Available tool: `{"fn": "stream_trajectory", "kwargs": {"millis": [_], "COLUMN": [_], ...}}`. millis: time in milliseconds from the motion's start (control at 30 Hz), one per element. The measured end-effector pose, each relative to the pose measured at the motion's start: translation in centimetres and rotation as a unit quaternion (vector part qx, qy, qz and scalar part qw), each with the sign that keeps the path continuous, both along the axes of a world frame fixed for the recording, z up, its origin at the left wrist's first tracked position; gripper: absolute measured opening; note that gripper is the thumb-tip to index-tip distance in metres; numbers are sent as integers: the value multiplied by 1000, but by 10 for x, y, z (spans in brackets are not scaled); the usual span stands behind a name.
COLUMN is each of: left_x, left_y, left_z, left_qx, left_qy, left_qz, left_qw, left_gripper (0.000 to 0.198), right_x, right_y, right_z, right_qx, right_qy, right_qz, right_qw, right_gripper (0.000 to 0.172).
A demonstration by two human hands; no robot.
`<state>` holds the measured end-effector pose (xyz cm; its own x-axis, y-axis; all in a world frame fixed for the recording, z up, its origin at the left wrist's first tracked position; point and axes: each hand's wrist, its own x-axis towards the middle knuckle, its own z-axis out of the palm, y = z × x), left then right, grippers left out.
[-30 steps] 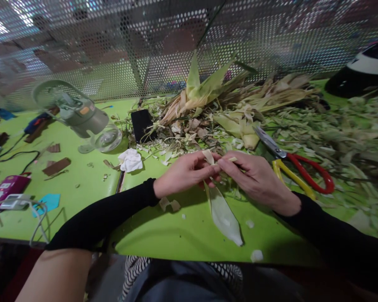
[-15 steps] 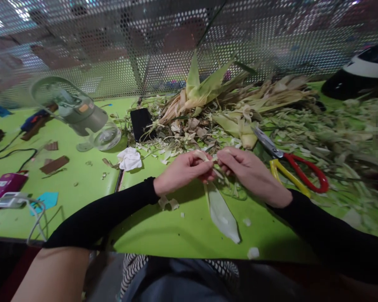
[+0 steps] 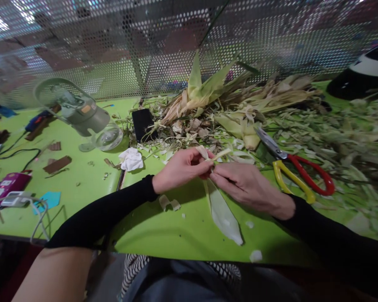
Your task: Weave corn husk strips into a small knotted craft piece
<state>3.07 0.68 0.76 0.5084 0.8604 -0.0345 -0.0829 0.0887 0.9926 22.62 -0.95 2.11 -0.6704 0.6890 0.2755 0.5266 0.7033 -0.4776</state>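
My left hand (image 3: pixel 183 168) and my right hand (image 3: pixel 245 184) meet over the green table (image 3: pixel 164 235), both in black sleeves. Each pinches the upper end of a pale corn husk strip (image 3: pixel 222 212), whose long leaf hangs down toward me and lies on the table. A narrow end of the strip sticks up between my fingertips. Just beyond my hands lies a heap of corn husks (image 3: pixel 227 105) with green and dry leaves.
Red and yellow scissors (image 3: pixel 297 176) lie to the right of my right hand. A crumpled white tissue (image 3: pixel 131 159), a black phone (image 3: pixel 142 122), a small desk fan (image 3: pixel 77 111) and cables with tools sit at the left. Perforated metal mesh (image 3: pixel 164 46) backs the table. Husk scraps cover the right.
My right hand has slid lower along the strip and toward me, fingers flatter. The strip's tip now sticks up between the hands. The left hand has hardly moved.
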Motion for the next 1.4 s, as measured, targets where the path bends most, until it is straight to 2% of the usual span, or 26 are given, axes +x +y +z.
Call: {"fn": "stream_trajectory", "kwargs": {"millis": [133,233,400,567,633,733,833,933,1033,1133,1200,1400], "left_x": [-1,-4,-12,-11,-10,-10,-8,-5,-1,1,2,1], "left_y": [1,6,14,13,14,15,14,12,10,9,9,4], "left_z": [2,2,10,17,15,10,5,2,-1,-6,-7,-5], "left_qx": [-14,-38,-107,-124,-107,-69,-56,-58,-54,-41,-32,15], "left_qy": [-19,-12,-6,-14,-17,-13,-6,-12,-21,-22,-26,2], "left_qz": [-25,-30,-26,3,-2,0,18,36,45,38,35,18], "left_qw": [999,999,994,992,994,998,998,998,997,998,999,1000], "left_gripper": [25,22,25,33,30,21,23,22,18,19,22,30], "right_x": [-1,-2,-3,1,1,1,2,2,0,-2,-2,-1], "right_y": [-4,-4,3,9,10,11,11,10,9,8,8,5], "right_z": [-3,-6,-8,-7,-7,-9,-13,-17,-19,-19,-20,-18], "right_qx": [27,15,-48,-72,-62,-31,84,164,147,137,147,197], "right_qy": [14,34,55,92,107,137,176,129,48,18,6,-47], "right_qz": [26,33,-35,-105,-132,-154,-186,-147,-115,-140,-148,-117], "right_qw": [999,999,997,988,983,978,963,967,981,981,978,972], "right_gripper": [33,34,37,47,45,34,25,26,27,27,29,30]}}
